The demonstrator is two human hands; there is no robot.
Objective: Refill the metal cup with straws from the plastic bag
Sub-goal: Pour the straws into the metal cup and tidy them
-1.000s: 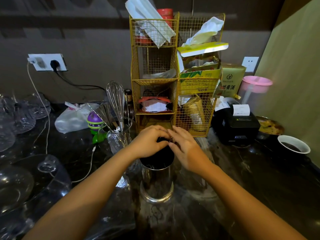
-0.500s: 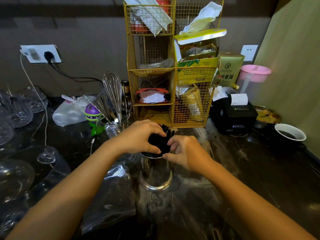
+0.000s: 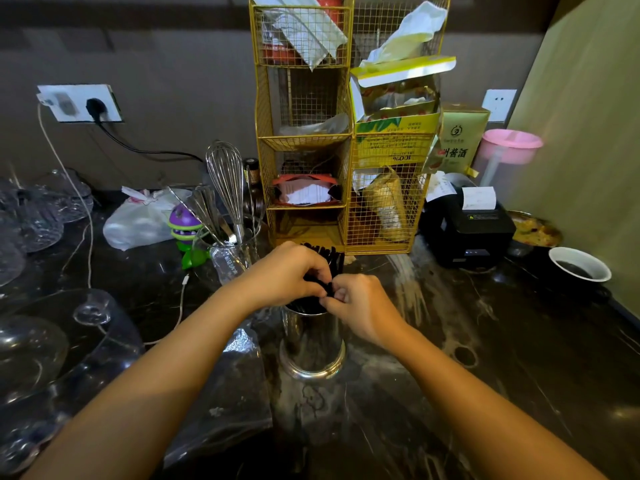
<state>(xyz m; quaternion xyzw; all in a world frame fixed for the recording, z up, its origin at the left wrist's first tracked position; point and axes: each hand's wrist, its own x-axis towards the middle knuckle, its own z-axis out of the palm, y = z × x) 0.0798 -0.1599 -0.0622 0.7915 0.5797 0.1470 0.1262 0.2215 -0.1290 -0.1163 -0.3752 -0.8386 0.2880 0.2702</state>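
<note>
A shiny metal cup (image 3: 311,344) stands upright on the dark marble counter, in the middle of the view. A bundle of black straws (image 3: 327,259) sticks out of its mouth and leans away from me. My left hand (image 3: 287,271) is curled over the bundle from the left. From the right, my right hand (image 3: 358,303) pinches the straws at the cup's rim. A clear plastic bag (image 3: 225,393) lies flat on the counter, left of the cup under my left forearm.
Behind the cup rises a yellow wire rack (image 3: 346,133) full of packets. A glass jar with a whisk (image 3: 227,244) stands close at left, glassware (image 3: 38,341) further left, a black receipt printer (image 3: 467,230) and a white bowl (image 3: 580,268) at right.
Both hands have lifted off the cup's mouth and now grip the straw bundle, which shows above the rim. My view has drawn closer and tipped down.
</note>
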